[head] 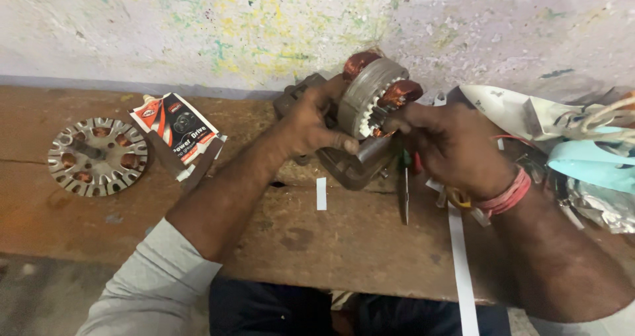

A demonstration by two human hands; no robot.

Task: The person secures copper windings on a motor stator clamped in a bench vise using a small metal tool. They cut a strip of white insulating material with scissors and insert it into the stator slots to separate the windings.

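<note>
A round metal motor stator (372, 92) with reddish copper coils stands on edge above the wooden bench (291, 237). My left hand (311, 124) grips its left rim, thumb pressed on the lower edge. My right hand (443, 141) pinches at the coil slots on the stator's right face, and a red thread band sits on that wrist. Under the stator lies a dark metal block (350, 164). A thin pointed tool (405, 190) hangs below my right hand.
A second flat stator disc (97, 155) lies at the bench's far left. An adhesive tube on its card (177, 129) lies beside it. White paper strips (460, 263) cross the bench, one small strip (321, 193) near the middle. Crumpled paper, foil and wires (582, 157) pile at the right.
</note>
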